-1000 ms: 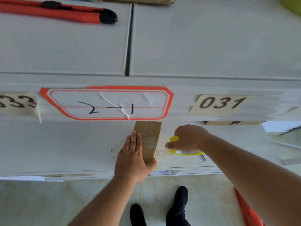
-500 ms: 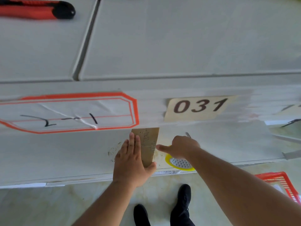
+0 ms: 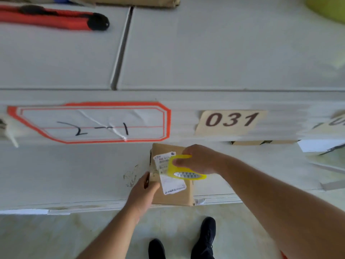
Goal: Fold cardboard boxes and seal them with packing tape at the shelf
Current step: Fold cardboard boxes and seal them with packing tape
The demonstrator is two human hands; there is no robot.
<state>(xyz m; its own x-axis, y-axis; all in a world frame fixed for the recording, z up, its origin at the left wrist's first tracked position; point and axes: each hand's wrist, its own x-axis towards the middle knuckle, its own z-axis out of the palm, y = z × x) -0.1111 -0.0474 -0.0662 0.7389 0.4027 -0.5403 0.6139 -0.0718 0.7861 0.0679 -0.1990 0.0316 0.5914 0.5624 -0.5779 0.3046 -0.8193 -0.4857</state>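
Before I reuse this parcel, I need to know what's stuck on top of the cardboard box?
A white shipping label lies on the cardboard box. The right hand holds a yellow tape cutter over its right part, hiding that; print is blurred.

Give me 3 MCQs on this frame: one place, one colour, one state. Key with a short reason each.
1. Where is the box?
A. on the lower shelf, below the red-bordered label
B. on the floor
C. on the top shelf beside the knife

2. What colour is the tape cutter?
A. blue
B. yellow
C. black

3. What is the right hand doing?
A. hanging idle
B. lying flat on the shelf
C. gripping the cutter over the box

Key: 1 A, the box sits at the lower shelf's front edge under the label. 2 B, its plastic body is yellow. 3 C, fingers curl around the cutter above the box's shipping label, while the left hand holds the box's left edge.
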